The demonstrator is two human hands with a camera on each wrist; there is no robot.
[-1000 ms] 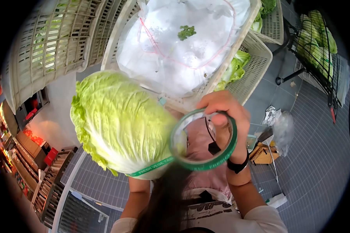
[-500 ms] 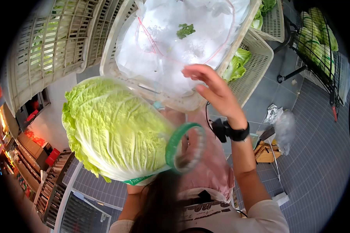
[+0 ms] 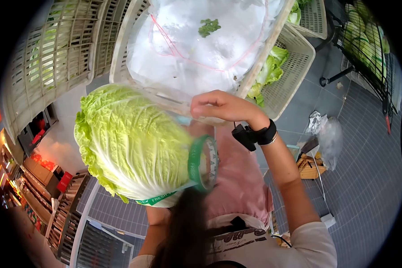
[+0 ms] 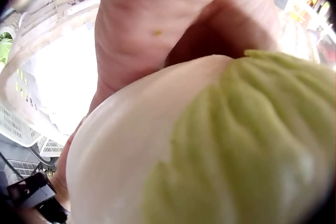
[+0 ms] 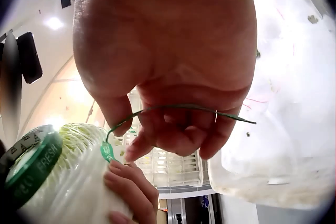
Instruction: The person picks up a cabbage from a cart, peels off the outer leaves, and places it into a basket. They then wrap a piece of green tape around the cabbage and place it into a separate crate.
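A large napa cabbage [image 3: 129, 143] lies tilted in front of the person, with green printed tape [image 3: 158, 198] round its lower end. My left hand [image 4: 157, 24] grips its white base; in the head view the cabbage hides most of that hand, while the right wrist view shows its fingers [image 5: 134, 190] on the leaves. The green tape roll [image 3: 201, 163] sits against the cabbage's right side, untouched by my right hand. My right hand [image 3: 225, 107] hovers by the base with loosely bent fingers. A thin loose tape end [image 5: 178, 107] crosses in front of those fingers.
A plastic crate [image 3: 120, 62] lined with white film [image 3: 201, 49] stands ahead, a leaf scrap on the film. Stacked crates [image 3: 53, 67] rise at left. Another crate [image 3: 295, 71] holds leafy cabbage at right, beside a black wire cart [image 3: 366, 49] of cabbages.
My right hand has let go of the tape roll, opened above it, then moved left toward the cabbage base with fingers bending. The roll has swung against the cabbage's side.
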